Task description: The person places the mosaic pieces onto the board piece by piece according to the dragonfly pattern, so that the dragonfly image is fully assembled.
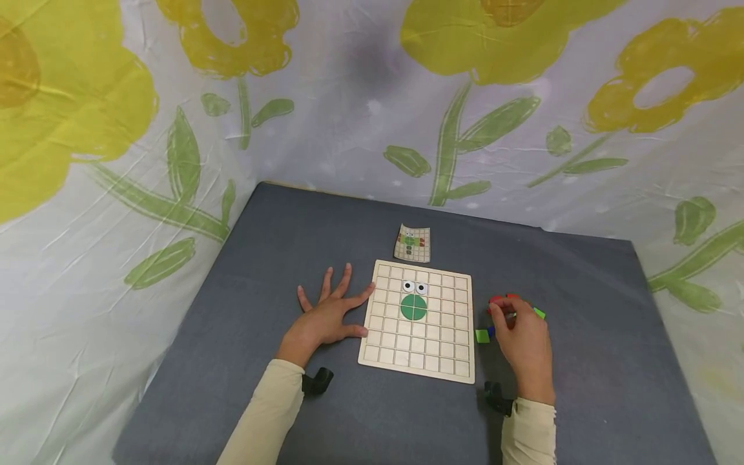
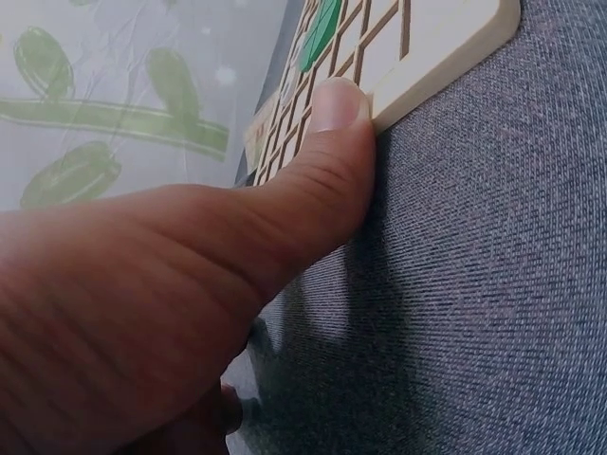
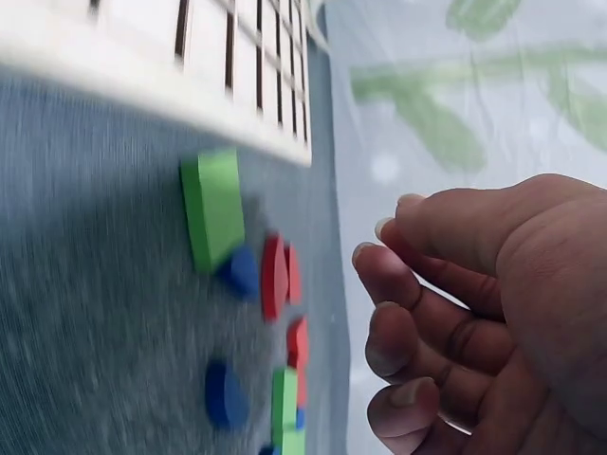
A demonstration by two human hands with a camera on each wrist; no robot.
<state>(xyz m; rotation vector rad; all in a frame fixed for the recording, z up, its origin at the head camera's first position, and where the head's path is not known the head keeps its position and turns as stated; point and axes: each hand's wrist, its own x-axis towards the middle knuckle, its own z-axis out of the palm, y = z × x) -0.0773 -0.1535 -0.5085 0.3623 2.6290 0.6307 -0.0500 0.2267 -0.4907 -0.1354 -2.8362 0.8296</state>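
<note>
A wooden grid board (image 1: 380,355) lies on the table, with two googly-eye pieces (image 1: 421,289) above a green circle (image 1: 414,307) made of quarter pieces. My left hand (image 1: 331,320) is spread beside it, thumb and index fingertip at the board's left edge; the left wrist view has the thumb (image 2: 332,142) on that edge. To the board's right, my right hand (image 1: 526,336) is over small loose blocks, fingers loosely bent and nothing visible between the tips. In the right wrist view these include a green block (image 3: 213,209), red pieces (image 3: 273,277) and blue pieces (image 3: 226,393).
Behind the board is a small picture card (image 1: 413,252) showing a gridded figure, one corner curled up. A grey cloth covers the table (image 1: 232,361). A white curtain with yellow flowers (image 1: 325,116) hangs around its far and side edges.
</note>
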